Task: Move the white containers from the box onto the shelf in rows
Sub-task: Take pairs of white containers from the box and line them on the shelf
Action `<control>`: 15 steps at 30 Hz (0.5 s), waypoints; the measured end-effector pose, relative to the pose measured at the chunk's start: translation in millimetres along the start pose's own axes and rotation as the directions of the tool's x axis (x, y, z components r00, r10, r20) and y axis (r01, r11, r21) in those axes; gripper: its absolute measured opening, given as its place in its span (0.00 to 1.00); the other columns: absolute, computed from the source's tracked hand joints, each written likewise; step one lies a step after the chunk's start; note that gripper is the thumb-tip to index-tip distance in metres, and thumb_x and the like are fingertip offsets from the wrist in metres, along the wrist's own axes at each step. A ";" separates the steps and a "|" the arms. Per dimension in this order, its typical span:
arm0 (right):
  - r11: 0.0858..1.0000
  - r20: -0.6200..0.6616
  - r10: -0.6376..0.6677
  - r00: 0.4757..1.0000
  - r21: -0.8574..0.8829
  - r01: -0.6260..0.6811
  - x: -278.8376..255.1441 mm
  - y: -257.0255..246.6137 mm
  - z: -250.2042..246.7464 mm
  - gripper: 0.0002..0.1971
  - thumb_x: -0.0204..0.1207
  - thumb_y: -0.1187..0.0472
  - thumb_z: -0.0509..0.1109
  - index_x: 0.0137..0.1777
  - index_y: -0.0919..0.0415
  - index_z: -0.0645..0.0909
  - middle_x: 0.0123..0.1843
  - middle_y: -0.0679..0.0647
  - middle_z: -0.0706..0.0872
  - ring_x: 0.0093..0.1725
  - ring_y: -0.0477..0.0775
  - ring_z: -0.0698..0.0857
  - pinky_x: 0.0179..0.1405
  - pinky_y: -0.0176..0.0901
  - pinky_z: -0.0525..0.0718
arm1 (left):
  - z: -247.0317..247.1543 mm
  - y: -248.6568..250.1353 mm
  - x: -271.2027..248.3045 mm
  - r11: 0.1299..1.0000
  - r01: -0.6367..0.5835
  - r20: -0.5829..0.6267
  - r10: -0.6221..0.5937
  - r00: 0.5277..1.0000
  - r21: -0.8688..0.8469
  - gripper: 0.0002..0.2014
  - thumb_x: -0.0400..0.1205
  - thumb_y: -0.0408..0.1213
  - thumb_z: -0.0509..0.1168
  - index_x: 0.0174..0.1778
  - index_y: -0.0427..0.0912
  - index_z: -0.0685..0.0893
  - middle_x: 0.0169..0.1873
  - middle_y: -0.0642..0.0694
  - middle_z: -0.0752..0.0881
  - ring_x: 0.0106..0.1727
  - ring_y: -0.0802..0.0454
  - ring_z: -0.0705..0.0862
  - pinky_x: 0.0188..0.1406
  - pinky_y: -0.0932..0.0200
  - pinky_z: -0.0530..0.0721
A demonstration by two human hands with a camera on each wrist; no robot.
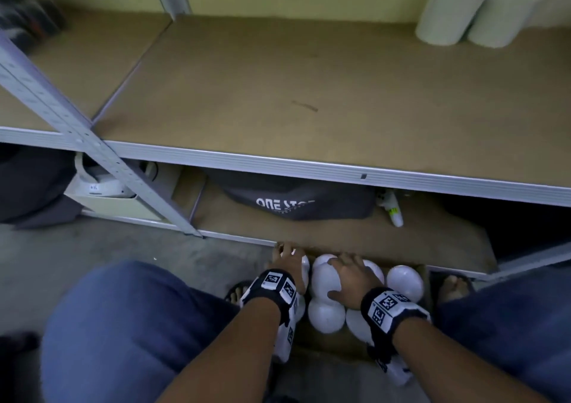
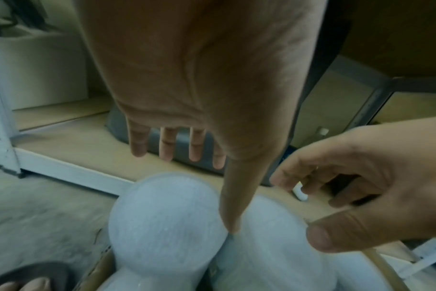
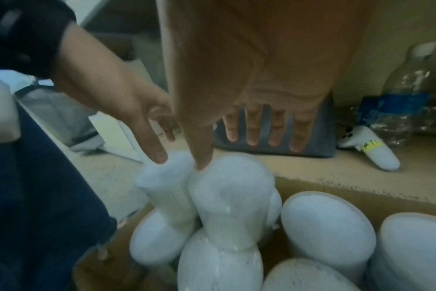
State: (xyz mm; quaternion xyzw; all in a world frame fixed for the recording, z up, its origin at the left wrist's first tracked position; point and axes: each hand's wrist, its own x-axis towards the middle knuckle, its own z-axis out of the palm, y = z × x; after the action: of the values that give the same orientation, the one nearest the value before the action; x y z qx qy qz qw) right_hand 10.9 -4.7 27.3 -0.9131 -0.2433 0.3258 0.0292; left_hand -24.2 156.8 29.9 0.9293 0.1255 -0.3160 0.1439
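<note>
White containers [image 3: 326, 226] stand packed in box [image 3: 336, 189]; two [image 1: 479, 10] on shelf [image 1: 278, 93].

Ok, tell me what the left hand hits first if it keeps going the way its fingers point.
Judging by the wrist view, the left hand points its straight fingers past the containers toward the grey bag on the bottom shelf. That bag is probably first; depth is unclear, and the thumb already touches a container.

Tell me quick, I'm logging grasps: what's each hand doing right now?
Left hand: open, fingers spread over a raised white container, not gripping.
Right hand: open, fingers straight over another white container, not gripping.
</note>
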 end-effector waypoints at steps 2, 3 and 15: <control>1.000 0.025 0.015 1.000 -0.017 -0.014 5.1 -0.4 6.4 0.42 0.70 0.42 0.71 0.81 0.50 0.56 0.79 0.52 0.62 0.75 0.60 0.65 0.73 0.54 0.71 | 6.9 -0.4 4.7 0.999 0.031 0.018 -0.032 0.999 0.035 0.42 0.69 0.44 0.75 0.78 0.49 0.61 0.80 0.44 0.57 0.79 0.37 0.60 0.73 0.40 0.70; 1.000 0.036 0.020 0.999 -0.018 -0.019 7.8 -1.6 9.2 0.45 0.69 0.41 0.71 0.82 0.49 0.53 0.80 0.52 0.60 0.75 0.61 0.64 0.74 0.54 0.70 | 9.7 -1.3 7.0 0.998 0.035 0.049 -0.037 0.998 0.046 0.45 0.68 0.45 0.77 0.79 0.50 0.60 0.80 0.44 0.57 0.78 0.37 0.61 0.73 0.40 0.71; 0.996 0.088 0.084 0.993 0.026 -0.087 16.4 -20.0 17.9 0.47 0.69 0.48 0.75 0.82 0.50 0.50 0.81 0.53 0.56 0.79 0.63 0.60 0.70 0.57 0.74 | 20.3 -7.7 12.8 0.998 0.047 0.121 -0.052 0.991 0.043 0.48 0.67 0.43 0.78 0.78 0.54 0.56 0.77 0.46 0.56 0.77 0.36 0.60 0.67 0.39 0.77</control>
State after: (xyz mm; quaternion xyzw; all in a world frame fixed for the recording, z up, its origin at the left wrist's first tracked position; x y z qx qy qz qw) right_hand 2.4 18.7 7.9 -0.9071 -0.2002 0.3698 0.0180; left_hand -28.1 158.7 5.1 0.9075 0.1332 -0.3783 0.1250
